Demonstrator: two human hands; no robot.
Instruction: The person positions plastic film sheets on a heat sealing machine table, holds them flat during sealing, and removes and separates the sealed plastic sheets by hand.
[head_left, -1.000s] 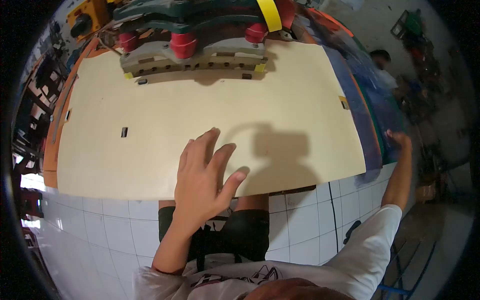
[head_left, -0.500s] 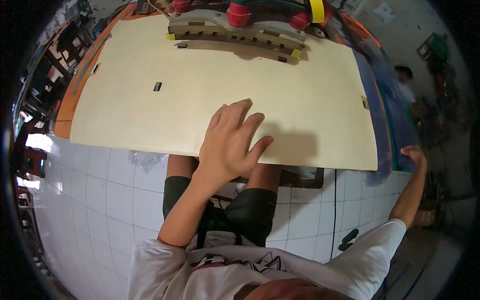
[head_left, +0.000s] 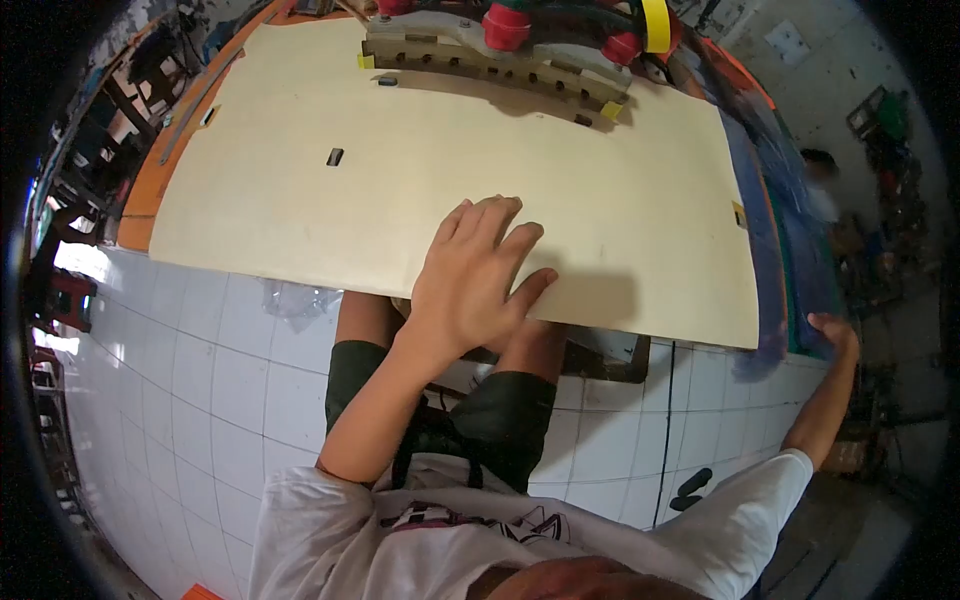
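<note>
My left hand [head_left: 470, 275] rests palm down on a large cream sheet [head_left: 650, 200], near its front edge, with fingers apart and nothing held. At the far right, my right hand [head_left: 836, 335] is closed at the near corner of a stack of translucent blue plastic sheets [head_left: 768, 250], beside the cream sheet. Its thumb side shows, and the other fingers are partly hidden. Small dark pieces lie on the cream sheet, one of them a black tab [head_left: 335, 157] to the left. Over the back edge stands a curved metal frame [head_left: 490, 67] with red knobs.
An orange table edge [head_left: 137, 232] shows at left, with a metal strip [head_left: 190, 115] along it. Yellow tape [head_left: 656, 25] wraps part of the frame. Dark sandals [head_left: 690, 488] lie on the white tiled floor [head_left: 230, 400]. Another person [head_left: 820, 180] is at the right background.
The view has tilted slightly, so the table and frame sit further right. My left hand keeps its place on the cream sheet; my right hand stays at the blue sheets' corner.
</note>
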